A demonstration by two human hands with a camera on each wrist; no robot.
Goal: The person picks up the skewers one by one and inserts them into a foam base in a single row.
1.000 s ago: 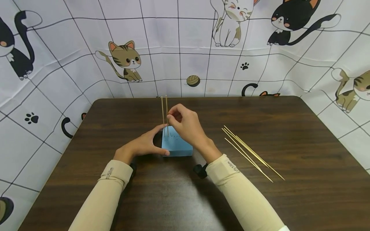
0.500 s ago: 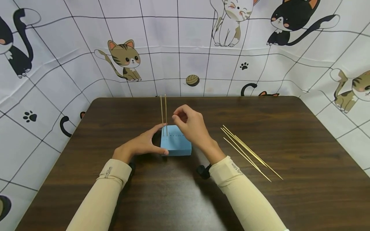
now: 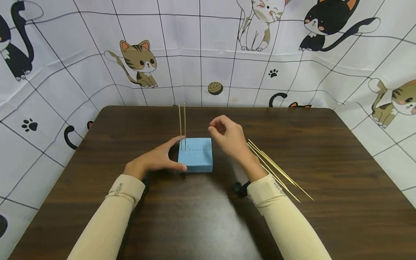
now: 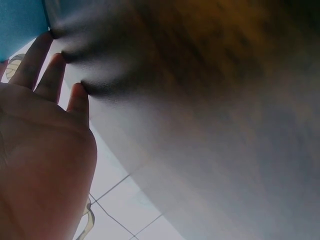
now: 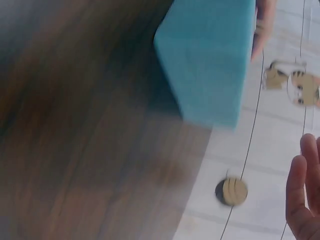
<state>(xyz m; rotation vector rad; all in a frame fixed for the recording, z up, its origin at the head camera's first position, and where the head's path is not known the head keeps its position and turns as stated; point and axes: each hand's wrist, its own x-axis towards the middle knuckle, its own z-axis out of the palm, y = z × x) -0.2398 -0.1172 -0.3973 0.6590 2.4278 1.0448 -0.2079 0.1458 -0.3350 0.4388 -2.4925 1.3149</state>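
Observation:
A light blue block with rows of small holes in its top lies on the dark wooden table. My left hand grips its left side, thumb at the front and forefinger at the back. Two thin sticks stand upright in the block's left part. Right of the block, raised and apart from it, is my right hand; its fingers are loosely bent with nothing visible in them. In the right wrist view, the block and my relaxed right fingers are apart.
Several loose thin sticks lie slantwise on the table, right of the right hand and partly behind its forearm. A white curtain with cat drawings hangs behind and beside the table.
My right hand has let go of the second upright stick and moved right, away from the block. My left hand keeps its hold on the block.

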